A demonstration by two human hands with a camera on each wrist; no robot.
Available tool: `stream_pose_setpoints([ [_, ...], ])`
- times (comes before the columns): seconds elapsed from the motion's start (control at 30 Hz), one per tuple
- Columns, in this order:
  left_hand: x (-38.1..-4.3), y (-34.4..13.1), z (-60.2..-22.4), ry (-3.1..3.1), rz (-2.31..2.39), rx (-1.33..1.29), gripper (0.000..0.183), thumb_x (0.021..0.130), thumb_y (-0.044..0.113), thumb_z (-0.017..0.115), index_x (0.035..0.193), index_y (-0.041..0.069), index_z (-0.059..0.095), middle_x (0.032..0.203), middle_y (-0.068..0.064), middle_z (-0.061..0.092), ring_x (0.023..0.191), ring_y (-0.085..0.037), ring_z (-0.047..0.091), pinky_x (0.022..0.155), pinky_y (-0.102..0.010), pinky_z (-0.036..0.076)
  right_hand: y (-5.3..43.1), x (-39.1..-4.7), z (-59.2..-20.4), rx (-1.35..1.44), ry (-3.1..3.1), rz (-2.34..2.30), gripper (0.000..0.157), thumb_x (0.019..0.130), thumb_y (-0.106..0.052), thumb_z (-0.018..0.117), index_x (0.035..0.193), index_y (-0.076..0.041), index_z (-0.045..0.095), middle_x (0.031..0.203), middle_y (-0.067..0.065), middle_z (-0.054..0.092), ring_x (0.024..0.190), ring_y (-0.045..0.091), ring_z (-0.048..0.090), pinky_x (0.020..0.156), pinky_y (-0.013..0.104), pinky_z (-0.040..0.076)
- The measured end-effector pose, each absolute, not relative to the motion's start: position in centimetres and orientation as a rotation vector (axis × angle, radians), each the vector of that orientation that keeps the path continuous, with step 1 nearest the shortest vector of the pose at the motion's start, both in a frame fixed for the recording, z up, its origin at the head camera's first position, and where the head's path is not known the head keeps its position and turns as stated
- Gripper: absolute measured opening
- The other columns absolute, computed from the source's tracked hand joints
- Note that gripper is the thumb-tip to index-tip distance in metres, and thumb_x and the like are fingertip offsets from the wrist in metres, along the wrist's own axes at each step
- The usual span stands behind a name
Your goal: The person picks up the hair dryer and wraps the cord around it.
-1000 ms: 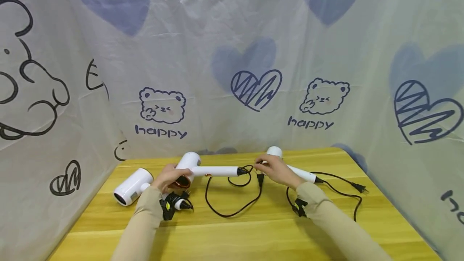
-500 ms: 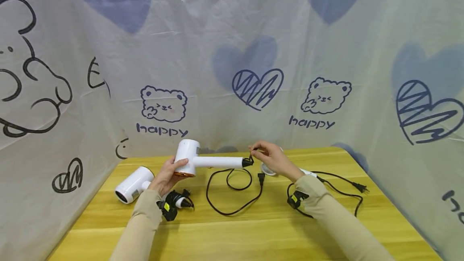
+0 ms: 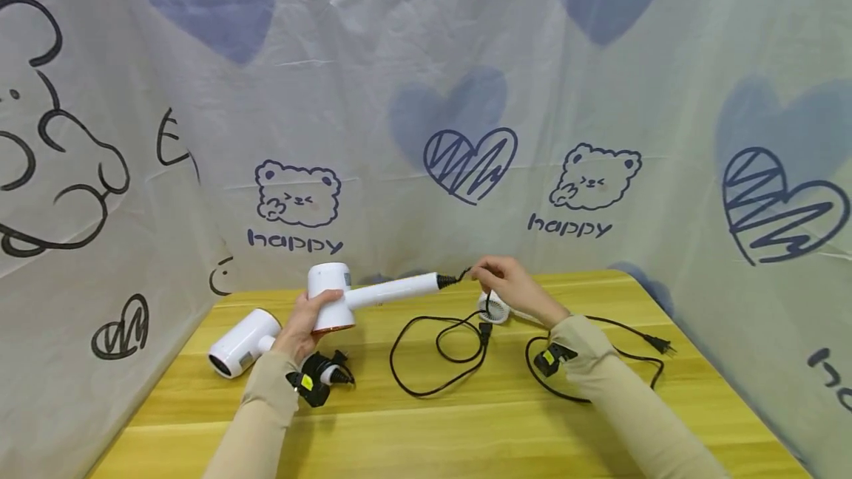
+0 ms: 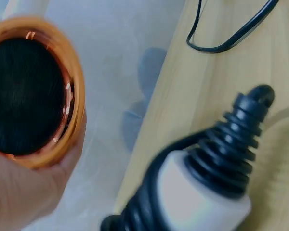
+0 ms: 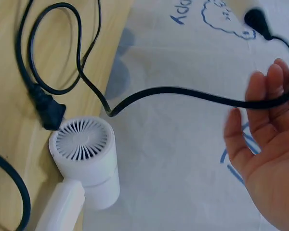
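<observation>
My left hand (image 3: 305, 324) grips the barrel of a white hair dryer (image 3: 393, 291), held above the table with its handle toward the right. In the left wrist view its copper-rimmed end (image 4: 78, 91) shows beside my thumb. My right hand (image 3: 518, 290) holds the black power cord (image 5: 173, 90) close to the handle's end, the cord running over the fingers in the right wrist view. From there the cord drops to the table in loose loops, ending in a black plug (image 3: 486, 330).
A second white hair dryer (image 3: 245, 340) lies at the left, its black cord wound round its handle (image 4: 197, 192). Behind my right hand lies a third white dryer (image 5: 101, 168), its plug (image 3: 659, 344) further right. The wooden table (image 3: 426, 442) backs onto a printed cloth (image 3: 386, 168).
The held hair dryer has risen off the table, and its barrel has turned upright as its handle tilted up. My right hand has lifted with the cord, and the loops have slid right.
</observation>
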State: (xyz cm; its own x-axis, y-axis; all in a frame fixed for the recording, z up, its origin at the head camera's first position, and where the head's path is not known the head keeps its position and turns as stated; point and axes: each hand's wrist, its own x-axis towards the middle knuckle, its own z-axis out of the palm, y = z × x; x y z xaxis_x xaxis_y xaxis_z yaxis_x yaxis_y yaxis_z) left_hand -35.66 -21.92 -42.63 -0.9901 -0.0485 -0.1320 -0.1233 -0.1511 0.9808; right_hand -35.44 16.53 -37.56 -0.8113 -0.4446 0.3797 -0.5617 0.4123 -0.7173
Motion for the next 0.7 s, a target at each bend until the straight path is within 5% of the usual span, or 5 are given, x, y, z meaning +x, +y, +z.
stream_pose_setpoints([
  [0.2, -35.9, -21.5, -42.2, 2.135, 2.494, -0.308, 0.074, 0.088, 0.027, 0.071, 0.146, 0.006, 0.031, 0.122, -0.009, 0.051, 0.087, -0.012, 0.061, 0.074, -0.026, 0.057, 17.2, -36.2, -37.4, 0.872, -2.568, 1.367, 0.031, 0.106, -0.021, 0.041, 0.098, -0.007, 0.067, 0.086, 0.008, 0.064, 0.066, 0.023, 0.05, 0.059, 0.027, 0.041],
  [0.47, -36.1, -19.9, -41.9, 2.192, 2.662, -0.332, 0.064, 0.086, 0.026, 0.074, 0.138, 0.012, 0.041, 0.116, -0.006, 0.053, 0.083, -0.011, 0.063, 0.066, -0.025, 0.057, 16.3, -35.7, -38.0, 0.948, -2.68, 1.385, 0.032, 0.105, -0.022, 0.046, 0.132, -0.014, 0.062, 0.078, 0.004, 0.059, 0.063, 0.021, 0.052, 0.051, 0.023, 0.043],
  [0.7, -35.9, -18.7, -41.8, 2.443, 2.564, -0.211, 0.069, 0.081, 0.021, 0.078, 0.138, 0.01, 0.041, 0.115, -0.007, 0.053, 0.093, -0.017, 0.057, 0.07, -0.025, 0.057, 15.5, -35.4, -38.2, 0.978, -2.774, 1.13, 0.027, 0.1, -0.024, 0.056, 0.12, -0.013, 0.071, 0.073, -0.002, 0.063, 0.054, 0.009, 0.042, 0.046, 0.021, 0.036],
])
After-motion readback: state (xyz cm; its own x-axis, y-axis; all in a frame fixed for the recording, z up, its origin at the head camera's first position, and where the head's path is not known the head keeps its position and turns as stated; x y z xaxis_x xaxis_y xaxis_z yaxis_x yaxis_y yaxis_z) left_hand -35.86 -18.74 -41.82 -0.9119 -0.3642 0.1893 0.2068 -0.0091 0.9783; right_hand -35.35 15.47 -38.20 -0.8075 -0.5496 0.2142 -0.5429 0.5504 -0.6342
